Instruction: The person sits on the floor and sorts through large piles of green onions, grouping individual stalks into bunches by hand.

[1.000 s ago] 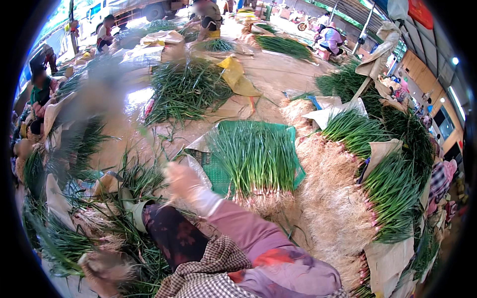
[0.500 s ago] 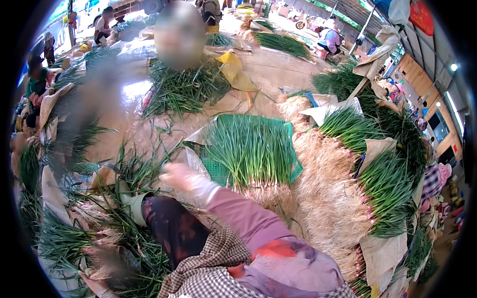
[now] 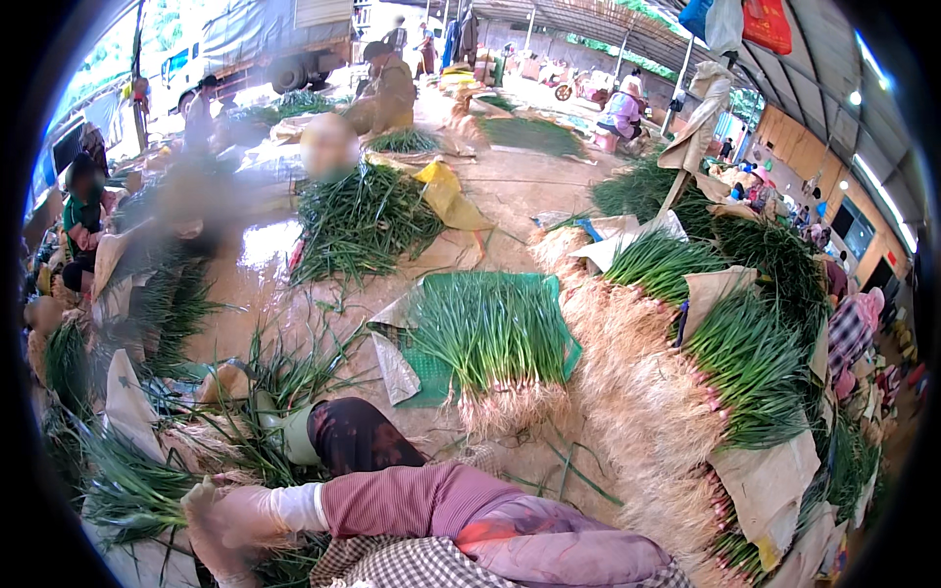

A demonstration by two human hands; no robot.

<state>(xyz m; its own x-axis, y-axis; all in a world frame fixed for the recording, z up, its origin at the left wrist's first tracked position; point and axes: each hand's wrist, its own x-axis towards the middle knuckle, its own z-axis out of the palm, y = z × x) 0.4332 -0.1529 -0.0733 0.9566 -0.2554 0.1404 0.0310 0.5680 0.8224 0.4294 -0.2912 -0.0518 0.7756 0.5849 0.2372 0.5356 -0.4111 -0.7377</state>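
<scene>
At the lower left my two hands come together beside the root ends of spring onions (image 3: 137, 487). My left hand (image 3: 208, 542) seems closed around some stems, partly covered by the other hand. My right hand (image 3: 257, 515), with a white cuff and mauve sleeve, reaches across to it; its fingers are blurred and overlap the left hand, so their grip is hidden. In front of me a neat row of spring onions (image 3: 495, 338) lies on a green mat (image 3: 423, 380), pale roots toward me. Loose, untidy spring onions (image 3: 284, 377) lie beyond my boot (image 3: 294, 434).
A long band of spring onions with pale roots (image 3: 637, 363) runs down my right side. A heap of green onions (image 3: 363, 220) lies ahead, with yellow sacking (image 3: 451, 196) beside it. Other people sit farther off, one in a checked top (image 3: 851, 333) at right. A truck (image 3: 265, 44) stands behind.
My right hand has swung from near the green mat down and left to meet my left hand at the spring onions. The view has shifted, showing more of the background.
</scene>
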